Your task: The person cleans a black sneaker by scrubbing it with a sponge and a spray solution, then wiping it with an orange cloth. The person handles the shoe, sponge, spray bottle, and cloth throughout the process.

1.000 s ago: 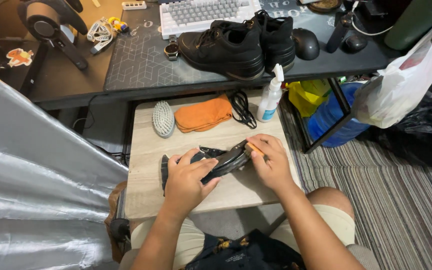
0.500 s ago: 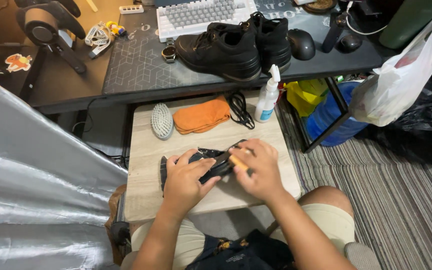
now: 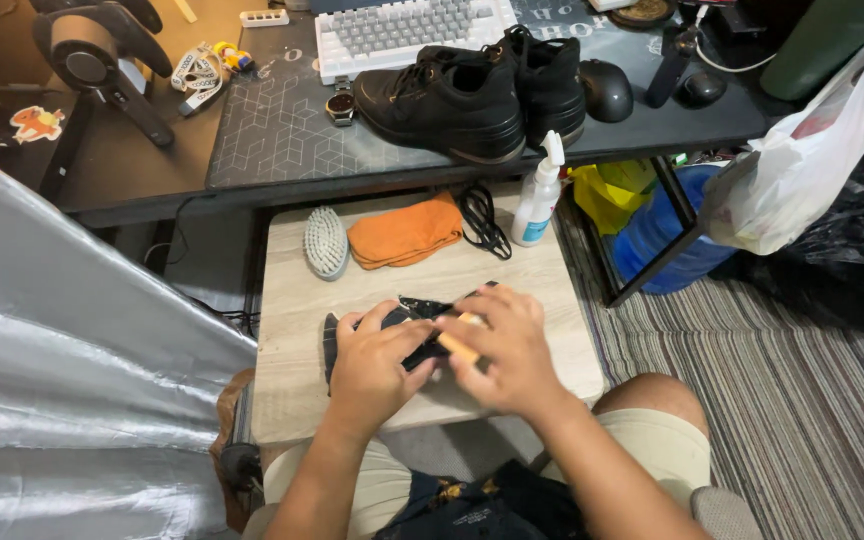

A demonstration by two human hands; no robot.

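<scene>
A black shoe insole [image 3: 420, 307] lies on a small light-wood table [image 3: 292, 300] in front of my knees. My left hand [image 3: 374, 368] presses down on its left part, fingers spread over it. My right hand [image 3: 508, 350] covers the insole's right part and is closed around a small tan-handled brush [image 3: 459, 347], which rests against the insole. Both hands hide most of the insole.
On the table's far side lie a white oval brush [image 3: 326, 241], an orange cloth [image 3: 405, 232], black laces [image 3: 479, 217] and a white spray bottle [image 3: 537, 195]. A pair of black shoes [image 3: 472, 85] stands on the dark desk behind. Striped rug right, silver sheet [image 3: 72, 380] left.
My right hand has slid leftward along the insole with the brush, closing up to my left hand. The left hand has stayed in place.
</scene>
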